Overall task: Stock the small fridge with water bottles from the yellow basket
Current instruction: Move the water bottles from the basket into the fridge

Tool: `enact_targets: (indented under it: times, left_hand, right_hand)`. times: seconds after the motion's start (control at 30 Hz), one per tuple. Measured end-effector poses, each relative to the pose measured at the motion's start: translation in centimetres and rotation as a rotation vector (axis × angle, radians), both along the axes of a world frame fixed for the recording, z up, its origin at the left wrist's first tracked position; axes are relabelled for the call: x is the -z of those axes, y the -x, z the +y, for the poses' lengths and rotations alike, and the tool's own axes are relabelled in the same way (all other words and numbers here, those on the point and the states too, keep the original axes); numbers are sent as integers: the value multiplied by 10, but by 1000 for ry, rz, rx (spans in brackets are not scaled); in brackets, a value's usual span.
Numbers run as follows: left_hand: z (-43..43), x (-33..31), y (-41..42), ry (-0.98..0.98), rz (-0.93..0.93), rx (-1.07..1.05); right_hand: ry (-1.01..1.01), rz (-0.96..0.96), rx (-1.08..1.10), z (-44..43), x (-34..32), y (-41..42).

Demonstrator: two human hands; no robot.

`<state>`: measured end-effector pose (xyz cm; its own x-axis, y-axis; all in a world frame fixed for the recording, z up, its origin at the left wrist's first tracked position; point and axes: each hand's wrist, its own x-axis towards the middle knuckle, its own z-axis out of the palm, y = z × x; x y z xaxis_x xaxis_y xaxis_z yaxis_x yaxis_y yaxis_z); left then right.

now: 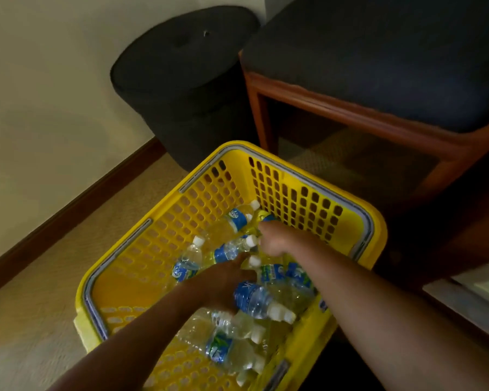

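Both hands down inside the yellow perforated plastic basket [164, 232] on the beige carpet. Left hand [226, 280] curled among the clear plastic water bottles with blue labels and white caps [251, 301], fingers hidden under them, grasp impossible to tell. Right hand [274, 241] clenched near the far wall, touching a bottle neck [250, 242]; whether gripping it, unclear. Bottles lying flat, long axes jumbled: far ones with caps toward the far right, near ones with caps toward the near right. Behind the basket, a round black fabric bin [181, 88] and a dark cushioned stool with reddish wooden frame [378, 66]
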<state>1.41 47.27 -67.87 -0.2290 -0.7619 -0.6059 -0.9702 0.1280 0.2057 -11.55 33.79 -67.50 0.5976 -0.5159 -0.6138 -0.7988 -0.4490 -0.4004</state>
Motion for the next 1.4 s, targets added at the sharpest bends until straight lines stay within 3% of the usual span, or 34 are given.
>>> enact_targets:
  times: [0.4,0.53,0.77,1.03,1.3,1.4]
  left_hand:
    - [9,-1,-57,164,332,-167]
    - [4,-12,-67,176,407,-243]
    - [2,-34,-64,317,599,-403]
    - [-2,-122,1,588,884,-368]
    - [9,-224,149,565,1065,32]
    - [21,-239,226,482,1118,184]
  right_hand:
    - [-28,-62,236,25,49,-43]
    - [-59,-125,301,26,28,-35]
    - [77,-381,410,42,-33,6]
    - [471,-822,833,105,-148,111]
    - [1043,-929,1108,210,-240,266]
    - [1166,-895,1241,265,-256,329]
